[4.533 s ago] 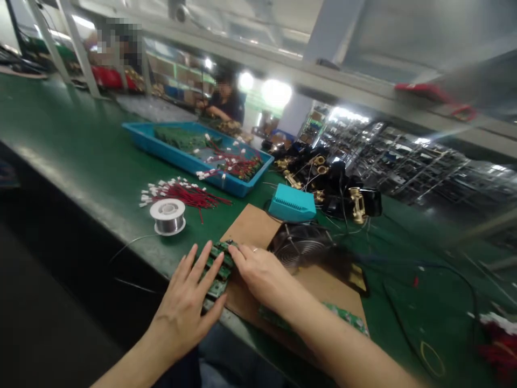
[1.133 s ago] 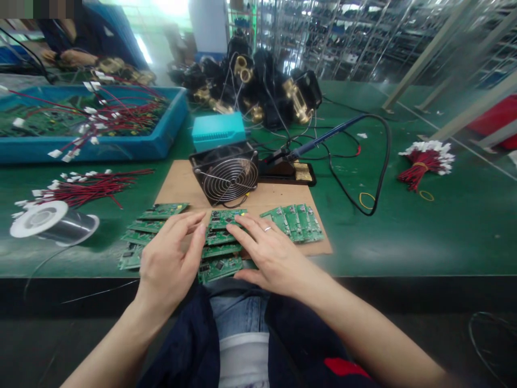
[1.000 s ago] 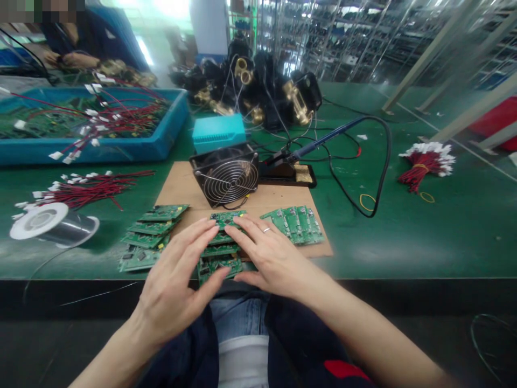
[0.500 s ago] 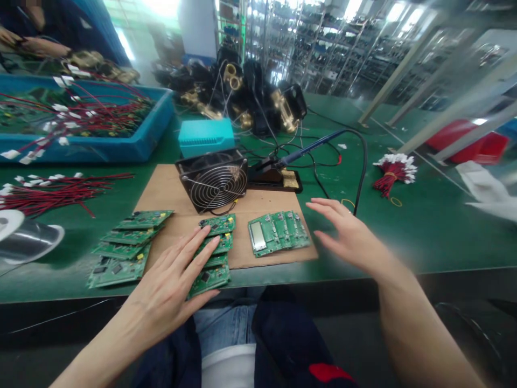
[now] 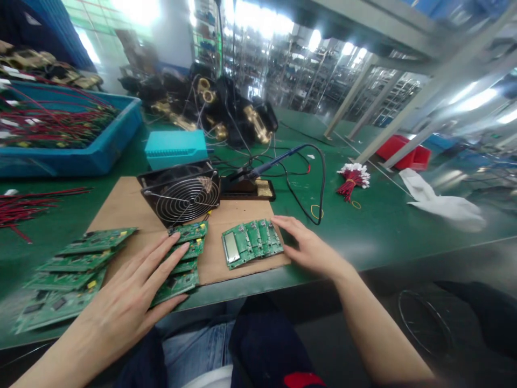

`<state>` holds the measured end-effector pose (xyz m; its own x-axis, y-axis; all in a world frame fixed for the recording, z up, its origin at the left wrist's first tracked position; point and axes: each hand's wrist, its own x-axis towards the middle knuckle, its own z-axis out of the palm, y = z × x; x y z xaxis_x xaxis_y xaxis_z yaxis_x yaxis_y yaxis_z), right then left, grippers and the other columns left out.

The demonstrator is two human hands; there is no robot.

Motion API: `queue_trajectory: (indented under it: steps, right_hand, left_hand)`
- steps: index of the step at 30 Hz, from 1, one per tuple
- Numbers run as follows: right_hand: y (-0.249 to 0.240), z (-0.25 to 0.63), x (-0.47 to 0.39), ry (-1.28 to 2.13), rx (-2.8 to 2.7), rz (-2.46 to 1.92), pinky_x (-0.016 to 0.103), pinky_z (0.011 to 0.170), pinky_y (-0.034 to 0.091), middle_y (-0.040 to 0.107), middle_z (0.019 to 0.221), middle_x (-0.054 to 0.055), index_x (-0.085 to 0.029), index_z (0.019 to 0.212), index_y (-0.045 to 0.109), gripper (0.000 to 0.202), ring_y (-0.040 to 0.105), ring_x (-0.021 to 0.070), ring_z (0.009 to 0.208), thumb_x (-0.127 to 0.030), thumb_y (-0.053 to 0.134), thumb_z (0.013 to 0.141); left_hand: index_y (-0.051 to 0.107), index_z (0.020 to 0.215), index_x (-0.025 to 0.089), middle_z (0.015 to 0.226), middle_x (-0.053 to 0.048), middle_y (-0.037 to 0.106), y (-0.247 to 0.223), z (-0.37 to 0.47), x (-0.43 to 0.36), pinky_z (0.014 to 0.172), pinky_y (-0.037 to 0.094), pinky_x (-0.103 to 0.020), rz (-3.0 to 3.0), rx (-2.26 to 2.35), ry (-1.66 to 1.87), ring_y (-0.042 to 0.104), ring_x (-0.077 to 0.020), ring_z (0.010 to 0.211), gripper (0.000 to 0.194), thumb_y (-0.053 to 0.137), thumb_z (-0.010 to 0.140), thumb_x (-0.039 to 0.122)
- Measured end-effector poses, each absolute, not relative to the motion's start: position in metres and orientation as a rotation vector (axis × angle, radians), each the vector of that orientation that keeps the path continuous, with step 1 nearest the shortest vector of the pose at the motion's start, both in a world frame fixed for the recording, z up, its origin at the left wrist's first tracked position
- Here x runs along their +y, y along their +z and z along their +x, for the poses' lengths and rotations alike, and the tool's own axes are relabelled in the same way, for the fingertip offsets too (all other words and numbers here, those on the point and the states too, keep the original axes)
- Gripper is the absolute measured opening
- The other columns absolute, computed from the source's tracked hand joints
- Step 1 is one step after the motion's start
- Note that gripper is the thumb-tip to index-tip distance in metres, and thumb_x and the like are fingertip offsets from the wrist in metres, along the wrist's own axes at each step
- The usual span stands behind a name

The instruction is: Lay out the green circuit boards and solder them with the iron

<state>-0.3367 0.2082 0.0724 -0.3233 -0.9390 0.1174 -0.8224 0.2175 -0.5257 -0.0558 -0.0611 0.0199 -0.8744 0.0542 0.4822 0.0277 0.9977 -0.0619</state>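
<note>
My left hand (image 5: 139, 283) lies with fingers spread over a column of overlapping green circuit boards (image 5: 189, 249), hiding their left part. At the right end of another overlapping row of circuit boards (image 5: 252, 242), my right hand (image 5: 309, 245) has its fingers stretched out, touching or almost touching the last board. The leftmost board of that row shows a small grey display (image 5: 231, 247). Both of these groups rest on a brown cardboard sheet (image 5: 214, 272). A further fanned stack of circuit boards (image 5: 72, 275) sits left of my left hand, partly behind my wrist.
Behind the boards stand a black fan (image 5: 183, 194), a teal box (image 5: 175, 148) and a soldering iron (image 5: 278, 160) in its stand. A blue bin (image 5: 109, 143) with red wires is at left. Bundled red wires (image 5: 352, 180) and a white bag (image 5: 440, 202) lie at right.
The view has swung to the right, so things appear further left. My right hand has come in against the right end of the board row; my left hand stays over its column.
</note>
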Motion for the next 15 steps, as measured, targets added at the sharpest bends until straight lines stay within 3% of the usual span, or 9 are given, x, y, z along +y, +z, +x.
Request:
queue_trajectory:
  steps: [4, 6, 8, 10, 12, 15]
  right_hand:
    - [0.065, -0.338, 0.207, -0.763, 2.254, -1.655, 0.056, 0.124, 0.038, 0.047, 0.158, 0.013, -0.027, 0.154, 0.042, 0.065, 0.043, 0.0244, 0.15, -0.01, 0.052, 0.092]
    - [0.063, -0.338, 0.205, -0.78, 2.239, -1.689, 0.056, 0.124, 0.037, 0.044, 0.16, 0.013, -0.028, 0.155, 0.04, 0.069, 0.042, 0.0252, 0.151, -0.009, 0.053, 0.09]
    - [0.064, -0.335, 0.203, -0.809, 2.22, -1.751, 0.056, 0.124, 0.035, 0.042, 0.162, 0.014, -0.027, 0.156, 0.039, 0.071, 0.04, 0.0252, 0.152, -0.008, 0.052, 0.089]
    - [0.065, -0.332, 0.201, -0.804, 2.196, -1.794, 0.055, 0.125, 0.034, 0.042, 0.163, 0.014, -0.027, 0.157, 0.039, 0.072, 0.038, 0.0248, 0.153, -0.007, 0.049, 0.088]
    - [0.058, -0.336, 0.201, -0.762, 2.19, -1.775, 0.052, 0.124, 0.035, 0.045, 0.162, 0.014, -0.027, 0.157, 0.041, 0.069, 0.041, 0.0253, 0.152, -0.011, 0.047, 0.09]
    - [0.021, -0.366, 0.195, -0.691, 2.201, -1.756, 0.045, 0.118, 0.044, 0.053, 0.156, 0.013, -0.031, 0.15, 0.053, 0.055, 0.051, 0.029, 0.144, -0.029, 0.055, 0.095]
  left_hand:
    - [0.033, 0.159, 0.008, 0.169, -0.017, 0.026, 0.039, -0.059, -0.039, 0.132, 0.013, -0.041, -0.005, -2.58, 0.067, 0.022, -0.0331, 0.158, 0.076, 0.045, 0.101, 0.056]
    - [0.031, 0.159, 0.006, 0.166, -0.017, 0.032, 0.047, -0.065, -0.015, 0.132, 0.014, -0.034, -0.047, -2.521, 0.009, 0.027, -0.0279, 0.157, 0.077, 0.049, 0.1, 0.053]
    - [0.034, 0.158, 0.009, 0.161, -0.014, 0.043, 0.044, -0.079, 0.015, 0.126, 0.031, -0.029, -0.07, -2.514, -0.013, 0.039, -0.0237, 0.151, 0.071, 0.05, 0.1, 0.048]
    - [0.034, 0.158, 0.009, 0.158, -0.017, 0.047, 0.027, -0.105, 0.042, 0.116, 0.046, -0.036, -0.011, -2.494, 0.014, 0.047, -0.0289, 0.145, 0.075, 0.053, 0.097, 0.049]
    - [0.043, 0.153, 0.008, 0.151, -0.021, 0.054, 0.003, -0.139, 0.055, 0.111, 0.05, -0.043, 0.134, -2.417, 0.137, 0.055, -0.0345, 0.137, 0.076, 0.057, 0.093, 0.053]
    - [0.064, 0.133, 0.021, 0.126, -0.015, 0.072, -0.022, -0.185, 0.046, 0.103, 0.055, -0.041, 0.201, -2.293, 0.397, 0.069, -0.0279, 0.115, 0.046, 0.069, 0.091, 0.039]
